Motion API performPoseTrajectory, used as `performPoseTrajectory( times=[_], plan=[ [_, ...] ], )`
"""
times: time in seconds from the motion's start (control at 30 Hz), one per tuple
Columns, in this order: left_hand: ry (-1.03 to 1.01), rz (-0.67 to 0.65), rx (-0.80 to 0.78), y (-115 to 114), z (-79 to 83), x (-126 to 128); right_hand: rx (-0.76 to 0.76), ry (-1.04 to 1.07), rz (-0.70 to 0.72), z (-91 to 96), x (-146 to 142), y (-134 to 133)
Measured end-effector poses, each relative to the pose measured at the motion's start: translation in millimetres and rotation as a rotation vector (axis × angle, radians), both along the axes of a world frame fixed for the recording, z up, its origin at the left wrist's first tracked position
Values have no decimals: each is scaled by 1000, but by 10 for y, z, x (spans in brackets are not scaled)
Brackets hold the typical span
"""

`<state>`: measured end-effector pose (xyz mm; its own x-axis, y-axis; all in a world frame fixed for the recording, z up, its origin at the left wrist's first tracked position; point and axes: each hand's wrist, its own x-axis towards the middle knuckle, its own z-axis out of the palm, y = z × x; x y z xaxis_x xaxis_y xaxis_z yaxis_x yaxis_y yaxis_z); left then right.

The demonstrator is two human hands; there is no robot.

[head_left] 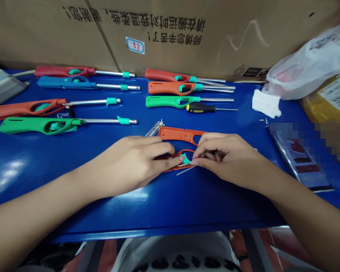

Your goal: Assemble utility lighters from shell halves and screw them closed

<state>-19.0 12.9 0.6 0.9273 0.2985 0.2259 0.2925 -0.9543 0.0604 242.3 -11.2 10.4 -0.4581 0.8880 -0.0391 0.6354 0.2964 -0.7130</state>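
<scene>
My left hand (pixel 133 162) lies over an orange lighter shell half (pixel 174 165) on the blue table (pixel 170 204), fingers pressed down on it. My right hand (pixel 223 155) pinches a small teal trigger piece (pixel 185 159) sitting in that shell. A thin white strip (pixel 185 170) lies just below the fingertips. Behind my hands rests a second orange shell half (pixel 181 133) with a metal tube (pixel 153 129) at its left end.
Several finished long-nosed lighters lie in two groups: a green one (pixel 39 124) at the left, another green one (pixel 172 101) at the centre. A black-and-yellow screwdriver (pixel 204 108), white paper (pixel 265 102), a plastic bag (pixel 308 64) and cardboard boxes (pixel 170 34) line the back.
</scene>
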Motion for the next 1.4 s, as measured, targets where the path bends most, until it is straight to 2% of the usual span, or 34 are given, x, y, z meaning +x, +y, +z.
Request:
performPoseTrajectory(
  times=[0.13,0.27,0.47,0.67,0.83,1.13,1.27,1.4],
  plan=[
    [-88,43,45,-29,6,8,-56,29,-45,42,47,13],
    [-189,37,5,-63,8,36,1,-35,1,90,117,18],
    [-241,87,-121,-138,-80,103,55,-98,107,74,132,11],
    [-297,156,-289,-178,-165,159,71,-105,104,71,124,-4],
    [-419,194,-453,-187,-183,184,73,-96,115,76,125,-12],
    [-486,254,-578,-192,-175,209,43,-103,110,57,108,5],
    [-491,257,-582,-197,-172,210,60,-106,132,60,105,4],
    [-464,233,-497,-197,-167,198,67,-105,124,49,99,4]
  ],
)
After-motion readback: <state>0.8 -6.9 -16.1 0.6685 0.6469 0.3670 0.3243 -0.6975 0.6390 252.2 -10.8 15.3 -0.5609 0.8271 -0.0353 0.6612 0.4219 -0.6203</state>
